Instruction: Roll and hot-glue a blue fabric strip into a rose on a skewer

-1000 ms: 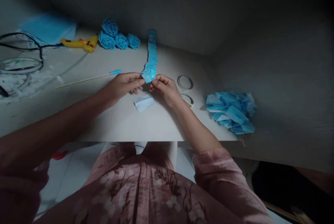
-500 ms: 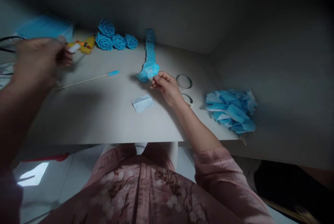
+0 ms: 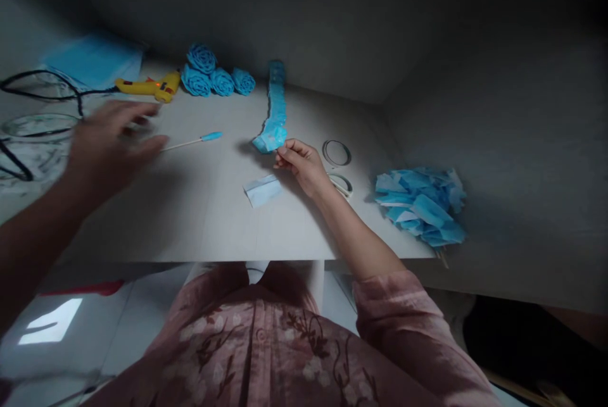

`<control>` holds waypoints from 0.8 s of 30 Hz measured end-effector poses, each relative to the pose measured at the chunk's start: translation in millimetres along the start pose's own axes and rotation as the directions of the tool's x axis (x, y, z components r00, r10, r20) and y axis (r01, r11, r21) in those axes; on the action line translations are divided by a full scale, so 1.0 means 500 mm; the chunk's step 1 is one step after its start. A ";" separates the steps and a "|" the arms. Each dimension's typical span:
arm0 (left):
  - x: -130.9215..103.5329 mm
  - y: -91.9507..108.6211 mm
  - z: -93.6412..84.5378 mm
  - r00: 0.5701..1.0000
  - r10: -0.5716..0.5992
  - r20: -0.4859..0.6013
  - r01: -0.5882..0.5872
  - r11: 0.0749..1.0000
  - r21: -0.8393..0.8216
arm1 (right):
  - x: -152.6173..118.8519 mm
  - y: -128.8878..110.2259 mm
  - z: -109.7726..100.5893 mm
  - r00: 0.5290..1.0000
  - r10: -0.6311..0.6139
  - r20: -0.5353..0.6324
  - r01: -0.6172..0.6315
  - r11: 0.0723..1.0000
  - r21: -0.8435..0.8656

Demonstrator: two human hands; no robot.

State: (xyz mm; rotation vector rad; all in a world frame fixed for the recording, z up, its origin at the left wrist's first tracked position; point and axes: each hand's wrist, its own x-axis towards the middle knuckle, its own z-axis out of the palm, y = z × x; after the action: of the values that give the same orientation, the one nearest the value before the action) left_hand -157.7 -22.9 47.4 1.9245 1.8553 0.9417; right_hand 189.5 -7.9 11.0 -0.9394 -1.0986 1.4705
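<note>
My right hand (image 3: 301, 163) pinches the near end of a long blue crepe strip (image 3: 277, 103), which runs away toward the back of the table. My left hand (image 3: 111, 144), a little blurred, is over the left of the table with its fingers apart and nothing in them. Close to its fingertips lies a thin stick (image 3: 183, 144) with a blue tip (image 3: 211, 136). Behind that hand a yellow glue gun (image 3: 166, 85) with a small orange light rests on the table. A folded pale blue piece (image 3: 263, 190) lies below the strip.
Several blue rolled roses (image 3: 201, 71) stand at the back. Blue sheets (image 3: 95, 60) and a black cable (image 3: 35, 73) are at the left. Two tape rolls (image 3: 337, 153) lie beside my right hand. A blue paper bunch (image 3: 420, 204) sits at the table's right edge.
My left hand has moved away from the glue gun, toward me and to the right, and its fingers have spread. The glue gun now lies fully in sight. My right hand still pinches the strip.
</note>
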 end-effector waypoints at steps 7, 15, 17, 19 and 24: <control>0.024 0.143 0.168 0.885 0.128 0.448 0.174 0.802 -0.572 | -0.003 0.003 0.003 1.000 -0.001 0.019 0.002 0.999 -0.051; 0.032 0.190 0.205 0.895 0.061 0.441 0.278 0.698 -0.660 | 0.000 -0.007 -0.023 1.000 0.006 0.028 -0.003 0.994 -0.107; 0.037 0.184 0.205 0.892 0.058 0.449 0.276 0.716 -0.641 | 0.000 -0.020 -0.034 0.999 -0.033 -0.007 0.031 0.989 -0.142; 0.040 0.176 0.206 0.873 0.078 0.481 0.268 0.748 -0.607 | 0.000 -0.031 -0.041 0.997 -0.079 -0.026 0.072 0.976 -0.205; 0.028 0.166 0.211 0.809 0.157 0.566 0.236 0.796 -0.558 | 0.003 -0.037 -0.044 0.986 -0.099 0.132 0.136 0.943 -0.305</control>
State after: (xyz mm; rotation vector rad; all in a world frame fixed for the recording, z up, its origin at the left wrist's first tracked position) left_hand -27.3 4.1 25.4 1.5087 1.0441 0.6846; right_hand 215.3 -1.9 22.4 -0.9956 -1.4791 1.2865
